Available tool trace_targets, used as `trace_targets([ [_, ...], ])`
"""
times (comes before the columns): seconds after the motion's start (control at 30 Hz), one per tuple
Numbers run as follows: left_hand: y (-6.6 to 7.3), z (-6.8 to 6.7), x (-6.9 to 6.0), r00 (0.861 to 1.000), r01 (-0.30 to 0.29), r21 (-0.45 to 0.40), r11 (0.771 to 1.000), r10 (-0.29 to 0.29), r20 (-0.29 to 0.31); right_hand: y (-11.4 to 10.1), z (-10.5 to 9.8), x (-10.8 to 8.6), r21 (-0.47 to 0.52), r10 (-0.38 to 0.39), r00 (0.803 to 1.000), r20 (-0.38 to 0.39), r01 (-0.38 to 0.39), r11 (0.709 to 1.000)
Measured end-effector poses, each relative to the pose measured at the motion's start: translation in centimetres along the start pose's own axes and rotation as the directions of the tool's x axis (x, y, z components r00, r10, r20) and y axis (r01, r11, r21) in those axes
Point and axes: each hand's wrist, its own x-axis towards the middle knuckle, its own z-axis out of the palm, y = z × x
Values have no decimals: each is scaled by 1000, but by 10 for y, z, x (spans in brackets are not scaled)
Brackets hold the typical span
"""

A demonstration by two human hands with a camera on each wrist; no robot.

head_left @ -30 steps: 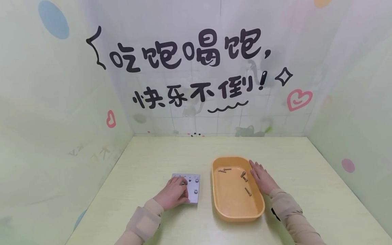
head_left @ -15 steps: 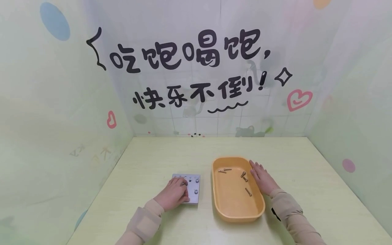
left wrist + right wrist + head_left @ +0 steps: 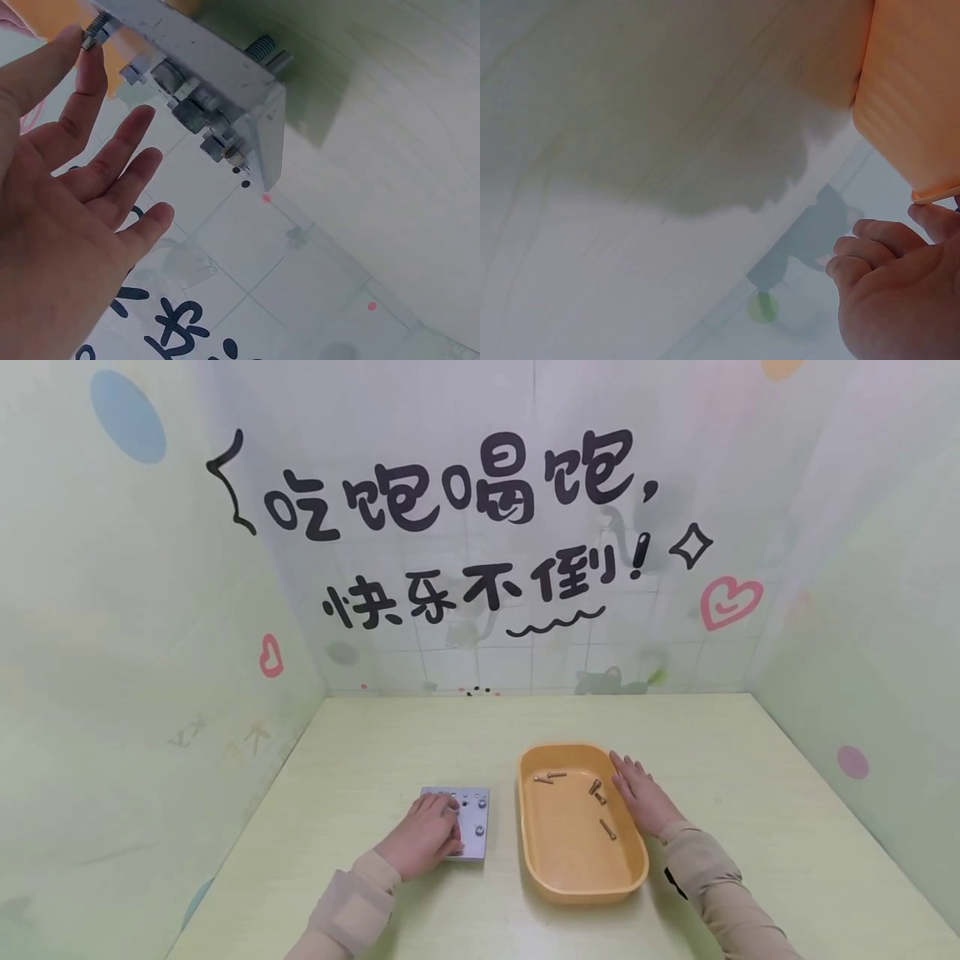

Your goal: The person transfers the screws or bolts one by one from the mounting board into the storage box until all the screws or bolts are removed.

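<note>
My left hand (image 3: 423, 837) is over a grey metal plate (image 3: 472, 847) left of the tray. In the left wrist view, the thumb and index finger pinch a small threaded bolt (image 3: 96, 28) at the plate's face, while the other fingers stay loosely spread. Several more bolts (image 3: 187, 112) stick out of the same face, and threaded ends (image 3: 262, 49) poke from the other side. My right hand (image 3: 647, 802) rests with extended fingers against the right rim of an orange tray (image 3: 573, 856). The palm partly hides the plate in the head view.
Several loose bolts (image 3: 608, 830) lie in the tray, mostly along its far and right parts. The pale table (image 3: 420, 735) meets printed walls (image 3: 480, 643) at the back and both sides.
</note>
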Motion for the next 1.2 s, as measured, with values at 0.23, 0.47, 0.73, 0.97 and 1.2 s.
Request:
trace_targets([
  [0.23,-3,-6,7,1000,14,-21,1000,-14,-3,2,1,1,-7,-5,1000,-7,5,1000],
  [0.47,-3,-20,21,999,35,-14,999,-36,-24,2,1,2,-7,-1,1000,-1,1,1000],
  [0.73,5,-38,45,999,24,-21,999,-25,-42,1,0,1,-2,6,1000,8,-6,1000],
  [0.97,14,-50,71,998,-2,-17,1000,1,-58,1,0,0,-9,-3,1000,4,3,1000],
  [1.2,26,-58,98,998,-33,-19,999,32,-63,2,1,2,-1,-8,1000,-2,8,1000],
])
